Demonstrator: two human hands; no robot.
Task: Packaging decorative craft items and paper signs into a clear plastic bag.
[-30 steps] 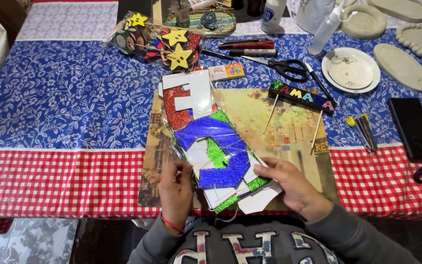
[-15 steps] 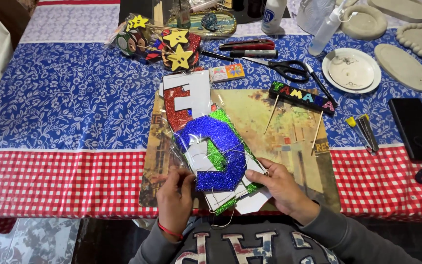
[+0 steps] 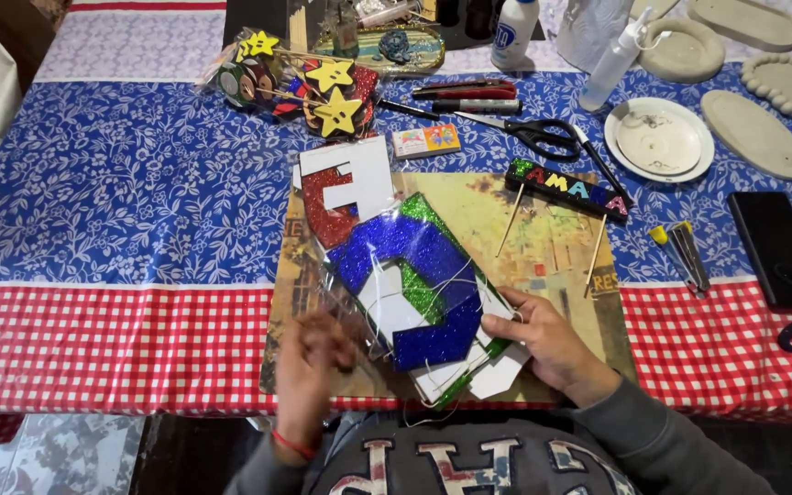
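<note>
A stack of glitter-foam letter shapes lies on a printed placemat (image 3: 543, 229): a blue glitter piece (image 3: 419, 284) on top, green glitter (image 3: 425, 295) and white backing under it, a red and white piece (image 3: 341, 197) behind. Thin string loops over the stack. My right hand (image 3: 543, 341) holds the stack's right edge with its fingers. My left hand (image 3: 313, 357), blurred, pinches clear plastic wrap (image 3: 355, 307) at the stack's left side.
Behind the mat lie black scissors (image 3: 543, 136), pens, a small colourful box (image 3: 425, 140), yellow star decorations (image 3: 327, 92), a glue bottle (image 3: 611, 60), a white plate (image 3: 659, 137) and clay dishes. A glitter name topper on sticks (image 3: 566, 188) rests on the mat. A black phone (image 3: 776, 246) lies right.
The blue letter stack has turned and shifted slightly right. My left hand moved down and left, pulling at the clear wrap.
</note>
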